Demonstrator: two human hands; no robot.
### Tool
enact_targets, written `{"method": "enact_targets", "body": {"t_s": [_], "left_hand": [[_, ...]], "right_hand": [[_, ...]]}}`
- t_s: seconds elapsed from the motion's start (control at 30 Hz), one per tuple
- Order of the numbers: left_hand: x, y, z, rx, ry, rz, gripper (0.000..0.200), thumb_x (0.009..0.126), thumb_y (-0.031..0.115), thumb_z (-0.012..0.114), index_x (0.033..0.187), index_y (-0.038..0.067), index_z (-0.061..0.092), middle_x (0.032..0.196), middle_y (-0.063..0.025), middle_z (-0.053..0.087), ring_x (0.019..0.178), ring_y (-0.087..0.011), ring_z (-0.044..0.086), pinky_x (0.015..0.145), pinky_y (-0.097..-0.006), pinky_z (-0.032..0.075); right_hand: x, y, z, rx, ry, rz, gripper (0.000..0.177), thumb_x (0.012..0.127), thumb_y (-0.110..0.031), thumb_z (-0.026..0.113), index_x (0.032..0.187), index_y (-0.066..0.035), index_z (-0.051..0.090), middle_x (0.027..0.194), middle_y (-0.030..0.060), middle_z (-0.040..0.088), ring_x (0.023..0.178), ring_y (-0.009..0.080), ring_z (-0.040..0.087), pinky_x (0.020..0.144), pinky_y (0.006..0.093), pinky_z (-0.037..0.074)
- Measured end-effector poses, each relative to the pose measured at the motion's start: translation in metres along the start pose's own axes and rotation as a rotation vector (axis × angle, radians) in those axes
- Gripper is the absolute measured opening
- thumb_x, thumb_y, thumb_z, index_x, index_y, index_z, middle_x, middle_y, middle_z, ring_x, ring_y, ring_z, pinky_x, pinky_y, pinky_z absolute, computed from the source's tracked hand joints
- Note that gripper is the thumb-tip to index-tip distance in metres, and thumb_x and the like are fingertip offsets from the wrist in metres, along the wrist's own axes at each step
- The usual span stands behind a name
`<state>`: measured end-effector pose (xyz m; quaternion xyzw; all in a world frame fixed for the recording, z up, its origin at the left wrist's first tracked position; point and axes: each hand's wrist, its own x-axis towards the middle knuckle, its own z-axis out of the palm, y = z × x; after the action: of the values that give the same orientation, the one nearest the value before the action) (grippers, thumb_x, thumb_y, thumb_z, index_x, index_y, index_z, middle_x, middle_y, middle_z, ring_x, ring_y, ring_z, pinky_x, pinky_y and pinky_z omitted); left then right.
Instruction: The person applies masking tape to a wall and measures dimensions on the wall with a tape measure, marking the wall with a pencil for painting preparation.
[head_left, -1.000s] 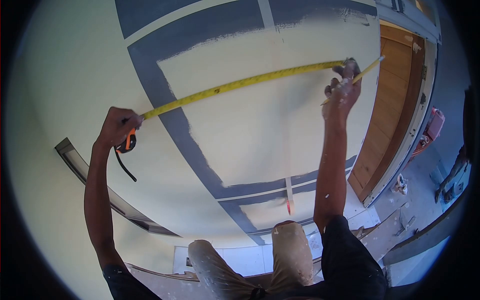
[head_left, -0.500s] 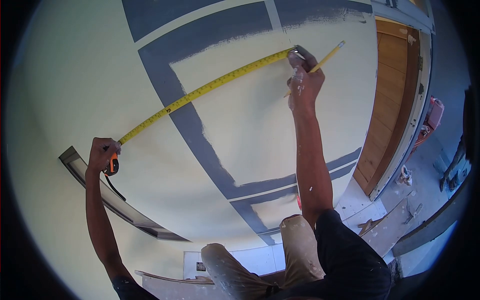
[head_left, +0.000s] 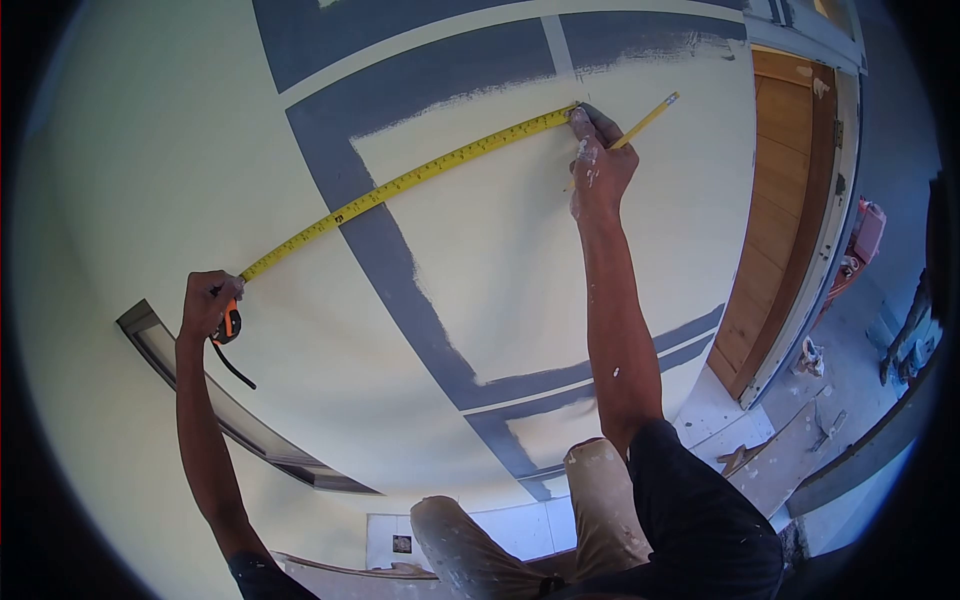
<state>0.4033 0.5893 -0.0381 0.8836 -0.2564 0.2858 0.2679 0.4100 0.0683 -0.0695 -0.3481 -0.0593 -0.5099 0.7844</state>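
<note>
A yellow tape measure (head_left: 410,178) stretches across the wall (head_left: 480,250) between my two hands. My left hand (head_left: 208,303) is closed round its orange and black case and the near end of the blade, with a black strap hanging below. My right hand (head_left: 603,165) pinches the far end of the blade against the wall. A yellow pencil (head_left: 650,118) is also tucked in the right hand's fingers, its eraser end pointing up and right. The blade crosses a dark grey painted band (head_left: 385,255). White paint specks mark the right hand and forearm.
A long recessed frame (head_left: 250,425) runs along the wall at lower left. To the right stands a wooden door (head_left: 775,220) in its frame. Boards (head_left: 780,465) and a pink-red object (head_left: 866,235) lie farther right. My paint-spotted knees show at the bottom.
The right hand and its blade end have shifted slightly left and down along the wall. My left hand keeps its hold on the case. The view has tilted slightly.
</note>
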Motion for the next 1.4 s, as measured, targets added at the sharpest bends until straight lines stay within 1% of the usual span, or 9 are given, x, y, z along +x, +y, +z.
{"method": "enact_targets", "body": {"t_s": [0.23, 0.43, 0.5, 0.57, 0.83, 1.17, 1.23, 1.3, 1.4], "left_hand": [[0.008, 0.0, -0.002, 0.015, 0.019, 0.017, 0.022, 0.085, 0.008, 0.061, 0.068, -0.005, 0.064, 0.06, -0.0073, 0.061, 0.056, -0.0112, 0.055, 0.056, -0.0279, 0.046], [0.024, 0.014, -0.009, 0.308, 0.072, 0.029, 0.039, 0.089, 0.028, 0.062, 0.066, -0.004, 0.061, 0.049, -0.005, 0.052, 0.047, -0.0086, 0.045, 0.049, -0.0285, 0.041], [0.029, 0.019, -0.008, 0.313, 0.081, -0.062, 0.04, 0.088, 0.033, 0.064, 0.069, -0.002, 0.066, 0.052, -0.0058, 0.056, 0.048, -0.0105, 0.05, 0.051, -0.0292, 0.044], [0.033, 0.022, -0.004, 0.332, 0.106, -0.11, 0.04, 0.088, 0.035, 0.064, 0.07, -0.001, 0.068, 0.053, -0.0059, 0.058, 0.048, -0.0117, 0.052, 0.052, -0.0292, 0.045], [0.043, 0.02, 0.001, 0.423, 0.069, -0.242, 0.041, 0.087, 0.042, 0.063, 0.072, 0.005, 0.071, 0.056, -0.0034, 0.061, 0.05, -0.0126, 0.056, 0.053, -0.0293, 0.047], [0.045, 0.006, 0.0, 0.42, 0.101, -0.206, 0.042, 0.086, 0.041, 0.063, 0.067, 0.004, 0.068, 0.054, -0.0057, 0.059, 0.045, -0.0147, 0.051, 0.051, -0.0316, 0.046], [0.045, 0.007, 0.001, 0.533, 0.15, -0.03, 0.044, 0.085, 0.041, 0.064, 0.067, 0.001, 0.067, 0.051, -0.0086, 0.056, 0.044, -0.0178, 0.051, 0.051, -0.0333, 0.046], [0.049, 0.018, 0.001, 0.567, 0.107, -0.116, 0.046, 0.085, 0.041, 0.064, 0.066, 0.0, 0.065, 0.05, -0.011, 0.055, 0.044, -0.0201, 0.051, 0.051, -0.0342, 0.045], [0.051, 0.009, 0.004, 0.466, 0.131, -0.035, 0.045, 0.085, 0.039, 0.064, 0.065, 0.0, 0.066, 0.05, -0.0101, 0.056, 0.045, -0.0192, 0.052, 0.051, -0.0331, 0.045]], "right_hand": [[0.003, -0.002, 0.0, -0.055, 0.013, -0.03, 0.024, 0.084, -0.007, 0.067, 0.101, 0.01, 0.066, 0.087, 0.0113, 0.067, 0.082, 0.0133, 0.061, 0.08, 0.0248, 0.045], [0.02, 0.011, -0.006, -0.169, 0.003, -0.133, 0.027, 0.075, -0.011, 0.075, 0.096, 0.005, 0.071, 0.083, 0.0066, 0.067, 0.074, 0.0117, 0.056, 0.071, 0.0231, 0.043], [0.005, -0.003, 0.003, -0.231, 0.037, -0.122, 0.027, 0.075, -0.01, 0.074, 0.097, 0.004, 0.071, 0.077, 0.0055, 0.066, 0.052, 0.0064, 0.045, 0.047, 0.0215, 0.035], [0.002, -0.004, 0.008, -0.245, 0.065, -0.126, 0.026, 0.077, -0.01, 0.073, 0.098, 0.004, 0.071, 0.074, 0.0047, 0.064, 0.045, 0.0048, 0.037, 0.04, 0.0222, 0.028], [0.002, -0.003, 0.01, -0.271, 0.071, -0.118, 0.026, 0.079, -0.011, 0.072, 0.1, 0.004, 0.07, 0.078, 0.0063, 0.067, 0.046, 0.0059, 0.039, 0.041, 0.0221, 0.03], [0.001, -0.004, 0.011, -0.265, 0.052, -0.124, 0.025, 0.077, -0.01, 0.072, 0.1, 0.002, 0.071, 0.075, 0.0055, 0.065, 0.045, 0.0052, 0.038, 0.039, 0.0217, 0.028], [0.008, 0.002, 0.001, -0.31, 0.032, -0.117, 0.024, 0.078, -0.009, 0.072, 0.098, 0.003, 0.071, 0.078, 0.0072, 0.066, 0.053, 0.0079, 0.047, 0.048, 0.0212, 0.037], [0.013, 0.01, -0.001, -0.231, 0.035, -0.19, 0.023, 0.079, -0.008, 0.071, 0.097, 0.005, 0.07, 0.082, 0.0095, 0.068, 0.068, 0.0128, 0.058, 0.066, 0.0238, 0.045], [0.005, 0.001, 0.007, -0.203, 0.084, -0.149, 0.023, 0.079, -0.006, 0.07, 0.097, 0.008, 0.069, 0.085, 0.012, 0.069, 0.08, 0.0164, 0.062, 0.081, 0.0274, 0.046]]}}
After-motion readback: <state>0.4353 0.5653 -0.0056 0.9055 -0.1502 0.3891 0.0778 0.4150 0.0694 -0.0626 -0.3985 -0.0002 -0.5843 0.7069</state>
